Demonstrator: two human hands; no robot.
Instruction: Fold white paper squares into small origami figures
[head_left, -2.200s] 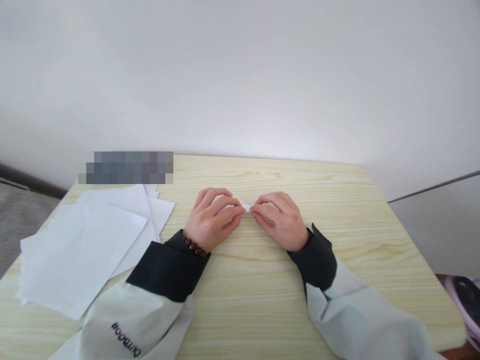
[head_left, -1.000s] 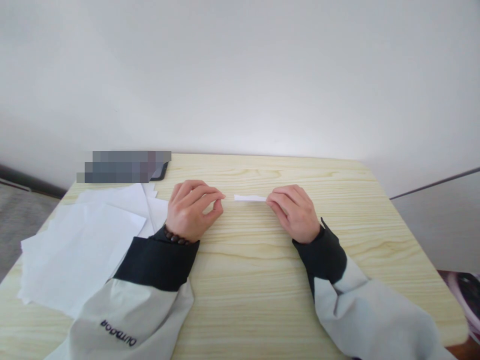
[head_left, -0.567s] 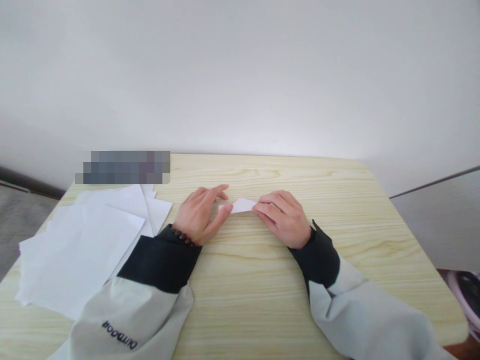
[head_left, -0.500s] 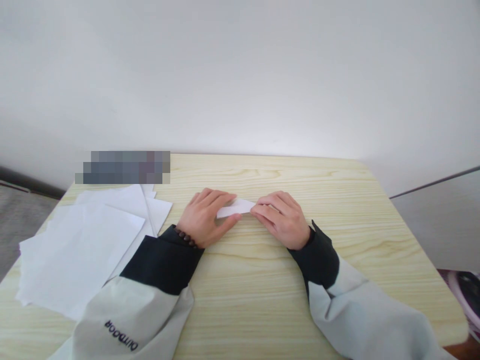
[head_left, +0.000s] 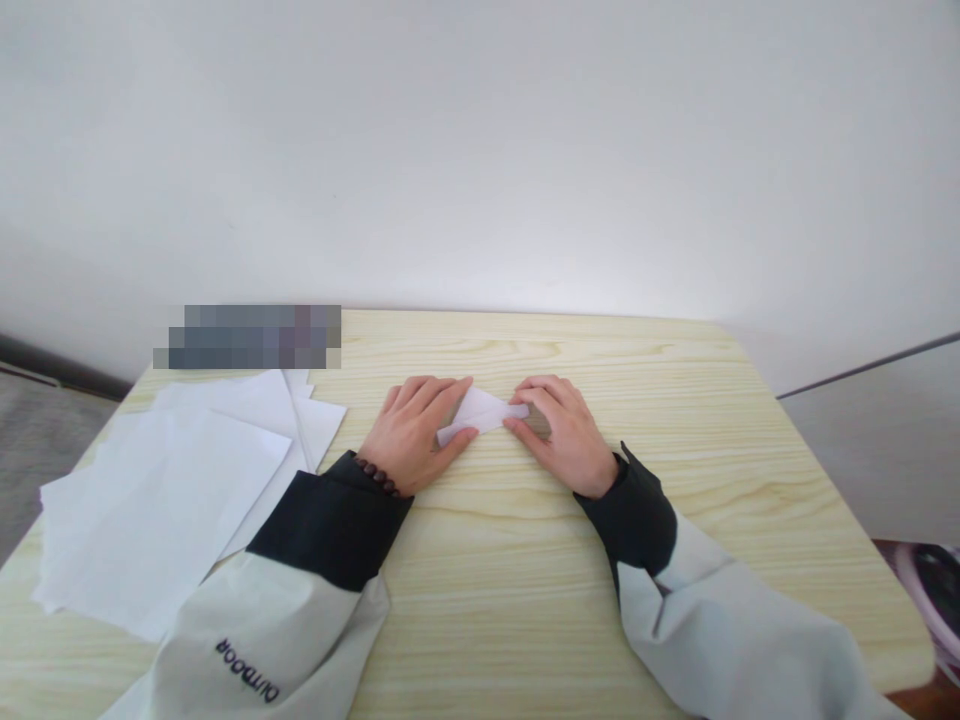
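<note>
A small folded piece of white paper (head_left: 482, 412) lies on the light wooden table (head_left: 525, 560) between my hands. My left hand (head_left: 414, 432) rests on the table at the paper's left end, thumb under its edge and fingers laid over it. My right hand (head_left: 561, 432) holds the right end, fingertips pinched on the paper. A dark bead bracelet (head_left: 379, 478) sits on my left wrist. Both arms wear grey sleeves with black cuffs.
A loose pile of white paper sheets (head_left: 172, 490) covers the table's left part. A blurred-out patch (head_left: 247, 336) lies at the far left edge by the white wall (head_left: 480, 150). The table ends on the right, beside a grey surface (head_left: 892, 440).
My left hand had let go and moved left while the right held the paper strip. It came back and closed on the left end. The paper now shows a wider, partly unfolded shape.
</note>
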